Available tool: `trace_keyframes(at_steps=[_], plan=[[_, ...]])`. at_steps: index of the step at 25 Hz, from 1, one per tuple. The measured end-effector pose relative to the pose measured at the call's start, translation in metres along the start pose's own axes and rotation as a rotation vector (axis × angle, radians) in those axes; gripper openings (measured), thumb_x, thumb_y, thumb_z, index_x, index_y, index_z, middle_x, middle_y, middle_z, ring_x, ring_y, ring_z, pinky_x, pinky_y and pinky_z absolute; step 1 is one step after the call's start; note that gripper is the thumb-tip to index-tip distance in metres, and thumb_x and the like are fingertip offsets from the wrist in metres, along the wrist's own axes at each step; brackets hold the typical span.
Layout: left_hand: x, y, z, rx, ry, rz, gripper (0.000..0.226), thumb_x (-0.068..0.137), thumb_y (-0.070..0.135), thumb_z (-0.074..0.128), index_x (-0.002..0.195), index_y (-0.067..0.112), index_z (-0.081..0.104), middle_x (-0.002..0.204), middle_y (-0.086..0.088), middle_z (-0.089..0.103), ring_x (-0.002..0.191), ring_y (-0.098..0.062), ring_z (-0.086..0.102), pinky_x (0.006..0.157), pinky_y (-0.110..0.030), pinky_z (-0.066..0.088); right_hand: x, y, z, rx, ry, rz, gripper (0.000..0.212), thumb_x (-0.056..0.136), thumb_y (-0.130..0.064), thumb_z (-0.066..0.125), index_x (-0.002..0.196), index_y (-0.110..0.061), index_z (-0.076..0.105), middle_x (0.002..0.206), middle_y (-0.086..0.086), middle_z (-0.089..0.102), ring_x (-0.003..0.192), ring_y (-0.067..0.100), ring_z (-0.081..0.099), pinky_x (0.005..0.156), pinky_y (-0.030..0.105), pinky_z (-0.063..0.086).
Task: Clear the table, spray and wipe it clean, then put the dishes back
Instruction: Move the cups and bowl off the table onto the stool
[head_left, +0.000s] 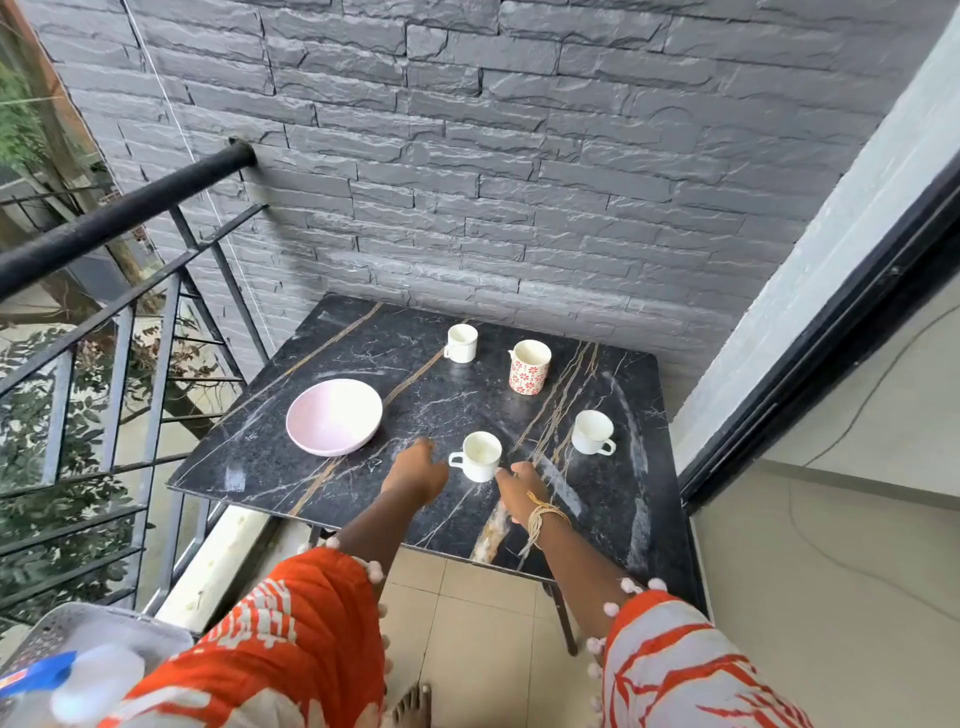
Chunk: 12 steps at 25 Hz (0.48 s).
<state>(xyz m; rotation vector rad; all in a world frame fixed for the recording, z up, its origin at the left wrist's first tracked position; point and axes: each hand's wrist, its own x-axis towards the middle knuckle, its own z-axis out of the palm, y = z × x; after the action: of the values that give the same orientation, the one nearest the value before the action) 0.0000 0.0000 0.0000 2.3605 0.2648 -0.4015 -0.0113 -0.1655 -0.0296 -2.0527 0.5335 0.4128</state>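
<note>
A black marble table stands against the stone wall. On it are a pink bowl at the left, a small white cup at the back, a red-flowered mug, a white cup at the right, and a white cup near the front. My left hand hovers just left of the front cup, by its handle, fingers loose. My right hand reaches at the cup's right side, fingers apart. Neither hand holds anything.
A black railing runs along the left. At the bottom left a grey plastic basket holds a spray bottle with a blue trigger. A dark door frame is at the right. Tiled floor lies below the table.
</note>
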Motion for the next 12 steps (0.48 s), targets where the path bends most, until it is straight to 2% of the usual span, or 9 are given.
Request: trace_keyframes(at_steps=[2,3,5,8,10,12], plan=[[0.012,-0.012,-0.005,-0.07,0.0,-0.084,0.049,0.088,0.021,0.053,0.134,0.006,0.046,0.132,-0.02,0.055,0.121,-0.035,0.052,0.099,-0.037,0.042,0.01,-0.009,0.012,0.017,0.0,0.033,0.052,0.094,-0.027,0.053,0.139,-0.008,0.039,0.134,0.015,0.053,0.117,0.033,0.055,0.094,0.037,0.047],[0.021,-0.021,-0.004,-0.111,-0.008,-0.123,0.048,0.087,0.021,0.054,0.133,0.005,0.047,0.132,-0.02,0.055,0.12,-0.035,0.053,0.099,-0.037,0.043,0.016,-0.011,0.017,0.019,0.002,0.043,0.053,0.091,-0.024,0.057,0.138,-0.006,0.038,0.134,0.015,0.052,0.118,0.032,0.054,0.089,0.032,0.045],[0.037,-0.036,-0.004,-0.194,-0.023,-0.205,0.046,0.086,0.023,0.054,0.128,0.005,0.051,0.126,-0.019,0.059,0.115,-0.036,0.056,0.097,-0.038,0.047,0.03,-0.014,0.03,0.0,0.043,0.052,0.06,0.085,-0.018,0.067,0.136,-0.005,0.039,0.133,0.016,0.052,0.116,0.032,0.055,0.082,0.03,0.044],[0.091,-0.077,0.01,-0.333,0.009,-0.321,0.053,0.073,0.031,0.053,0.118,0.003,0.055,0.114,-0.022,0.065,0.102,-0.039,0.064,0.089,-0.048,0.053,0.051,-0.016,0.046,-0.093,0.116,0.038,0.078,0.073,-0.021,0.076,0.139,-0.01,0.035,0.135,0.016,0.048,0.116,0.034,0.055,0.091,0.037,0.051],[0.148,-0.125,0.035,-0.417,0.021,-0.419,0.061,0.061,0.034,0.049,0.11,0.0,0.056,0.106,-0.024,0.067,0.094,-0.042,0.067,0.083,-0.051,0.056,0.066,-0.018,0.053,-0.129,0.137,0.039,0.091,0.07,-0.021,0.078,0.146,-0.012,0.028,0.14,0.016,0.043,0.124,0.036,0.049,0.1,0.042,0.047],[0.159,-0.13,0.026,-0.609,0.021,-0.511,0.05,0.065,0.029,0.051,0.104,-0.003,0.055,0.096,-0.023,0.068,0.077,-0.038,0.068,0.067,-0.044,0.059,0.078,-0.023,0.056,-0.126,0.165,0.035,0.1,0.068,-0.019,0.08,0.149,-0.014,0.024,0.144,0.016,0.04,0.129,0.037,0.045,0.105,0.045,0.043]])
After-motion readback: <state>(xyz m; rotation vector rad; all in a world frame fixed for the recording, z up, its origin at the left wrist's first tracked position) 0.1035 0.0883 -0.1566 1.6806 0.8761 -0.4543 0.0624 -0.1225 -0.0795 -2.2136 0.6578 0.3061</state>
